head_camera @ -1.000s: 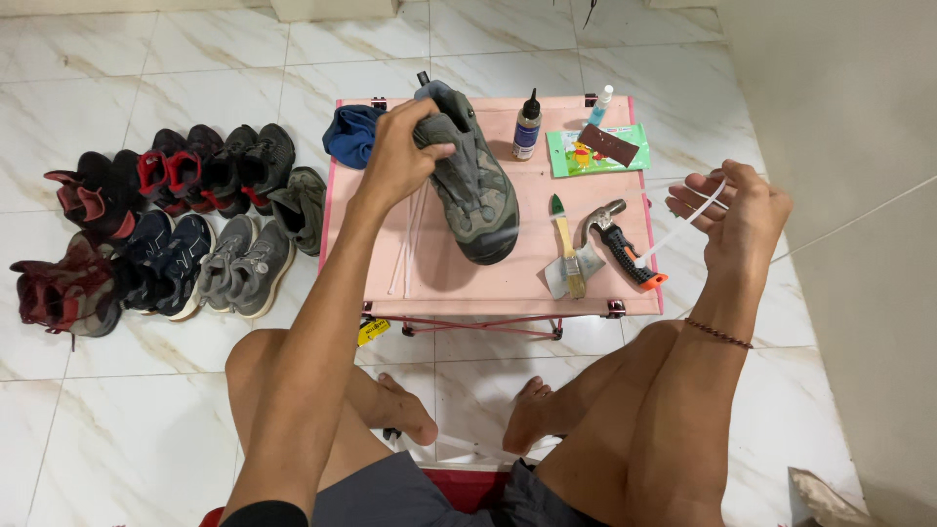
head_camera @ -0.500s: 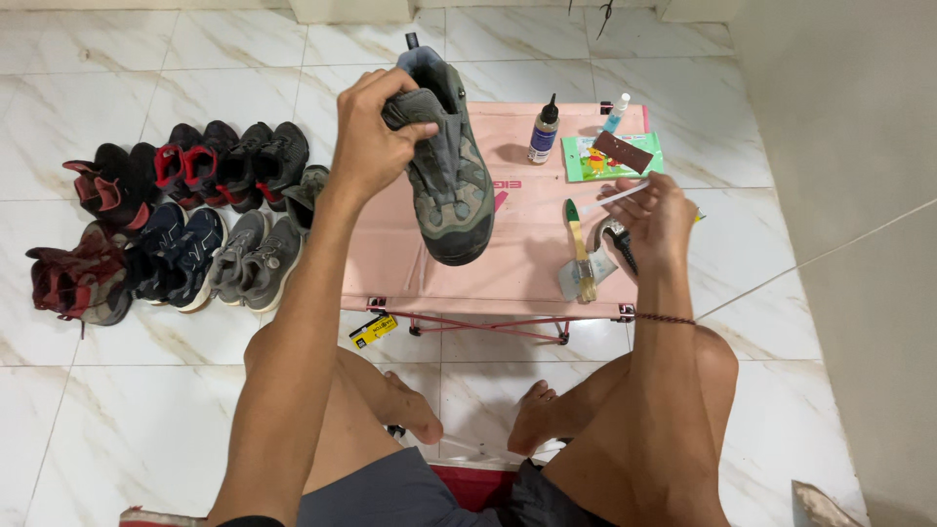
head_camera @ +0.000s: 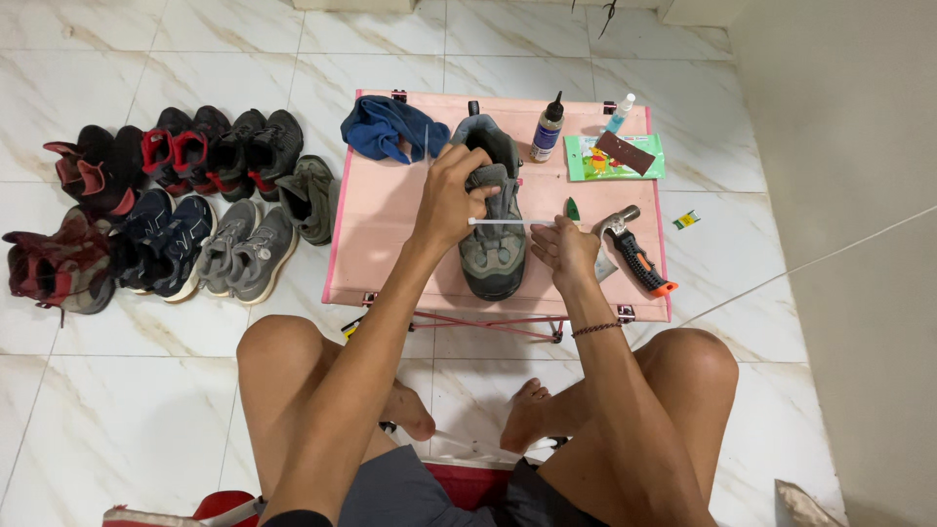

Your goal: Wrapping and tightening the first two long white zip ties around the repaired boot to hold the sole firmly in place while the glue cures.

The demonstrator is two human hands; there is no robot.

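Note:
A grey hiking shoe [head_camera: 494, 256] stands upright on the small pink folding table [head_camera: 381, 244], toe toward me. My left hand [head_camera: 452, 193] grips the shoe's collar. A white lace [head_camera: 508, 222] runs taut from that hand across the shoe to my right hand [head_camera: 564, 249], which pinches its end just right of the shoe. A second thin lace end sticks up above my left hand.
On the table lie a blue cloth [head_camera: 386, 127], a dark glue bottle [head_camera: 548, 128], a small spray bottle [head_camera: 619, 111], a green packet [head_camera: 615, 161] and an orange-handled hammer [head_camera: 639, 259]. Several shoes [head_camera: 176, 210] line the tiled floor at left. A wall stands at right.
The shoe, held up and tilted before, now rests on the table. My right hand came in from the far right to the shoe's side, the lace still in it.

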